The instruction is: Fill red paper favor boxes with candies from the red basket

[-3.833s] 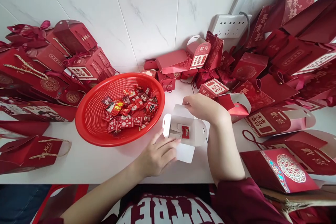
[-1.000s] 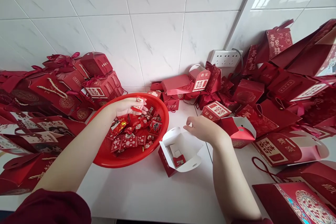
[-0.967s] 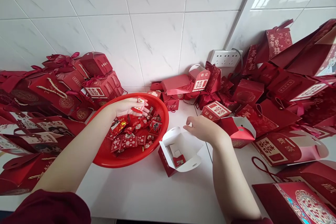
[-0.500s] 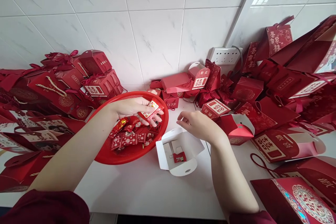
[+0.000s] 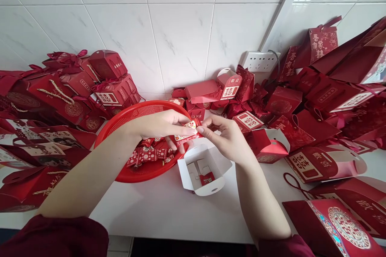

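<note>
My left hand (image 5: 163,124) is closed around red-and-white wrapped candies (image 5: 184,129), above the right rim of a red plastic basket (image 5: 120,176). My right hand (image 5: 224,138) meets it from the right, its thumb and forefinger pinching the end of a wrapped candy. How many candies lie in the left palm is hidden by the fingers. Inside the basket are more wrapped candies (image 5: 150,155). Below my hands stands a box with a white inside (image 5: 187,174), its flaps spread open. A small red packet (image 5: 207,178) lies on its bottom.
Stacked red gift boxes (image 5: 75,88) with cord handles crowd the left side. More red boxes (image 5: 319,164) and bags fill the right. Several boxes (image 5: 202,90) stand along the tiled wall (image 5: 181,40). A white power strip (image 5: 259,62) leans there. The white table (image 5: 169,213) ends in front.
My left hand has moved right with the candies, from over the basket toward the open box. My right hand has come up to it and now pinches a candy.
</note>
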Motion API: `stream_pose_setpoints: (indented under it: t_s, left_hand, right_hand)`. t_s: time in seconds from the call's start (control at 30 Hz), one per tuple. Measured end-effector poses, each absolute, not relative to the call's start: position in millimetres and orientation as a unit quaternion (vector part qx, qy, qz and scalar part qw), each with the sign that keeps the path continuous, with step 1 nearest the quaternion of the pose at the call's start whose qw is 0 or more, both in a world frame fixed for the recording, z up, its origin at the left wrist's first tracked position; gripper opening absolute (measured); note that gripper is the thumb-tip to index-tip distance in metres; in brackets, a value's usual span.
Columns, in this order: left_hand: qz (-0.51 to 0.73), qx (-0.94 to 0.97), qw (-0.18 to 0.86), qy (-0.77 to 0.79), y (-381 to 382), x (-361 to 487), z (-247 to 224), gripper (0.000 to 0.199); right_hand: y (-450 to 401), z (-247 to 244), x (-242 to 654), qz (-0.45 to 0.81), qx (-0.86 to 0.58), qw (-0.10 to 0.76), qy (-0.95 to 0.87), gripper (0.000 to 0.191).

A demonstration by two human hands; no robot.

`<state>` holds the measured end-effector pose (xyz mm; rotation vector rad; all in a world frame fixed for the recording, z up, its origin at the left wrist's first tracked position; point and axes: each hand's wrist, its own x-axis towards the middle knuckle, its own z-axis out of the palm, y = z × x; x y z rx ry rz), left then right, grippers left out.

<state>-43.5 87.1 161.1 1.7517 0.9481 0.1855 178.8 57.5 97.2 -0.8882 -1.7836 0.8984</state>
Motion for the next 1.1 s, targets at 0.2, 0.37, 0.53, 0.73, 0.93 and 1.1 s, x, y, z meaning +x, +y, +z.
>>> stream_pose_setpoints:
  t_s: [0.2,0.37,0.53,0.73,0.93,1.1]
  left_hand:
    - [0.211,0.741,0.448,0.453,68,-48,159,0.034]
    - [0.269,0.741,0.397,0.47,53,-50,152,0.029]
    - [0.293,0.7,0.426,0.492,44,-47,152,0.031]
    - [0.318,0.686,0.454,0.472,39,-41,158,0.023]
    - [0.324,0.694,0.454,0.455,41,-44,154,0.023]
    - [0.328,0.711,0.431,0.449,40,-42,152,0.022]
  right_hand:
    - [57,96,184,0.391,-0.349,0.546,-0.654,0.026]
    - [54,97,184,0.402,-0.341,0.559,-0.641,0.025]
    - [52,99,182,0.402,-0.337,0.559,-0.642,0.025]
    - [49,99,185,0.406,-0.319,0.563,-0.645,0.022]
    - [47,102,186,0.407,-0.319,0.56,-0.647,0.02]
    - [50,100,185,0.436,-0.296,0.514,-0.676,0.016]
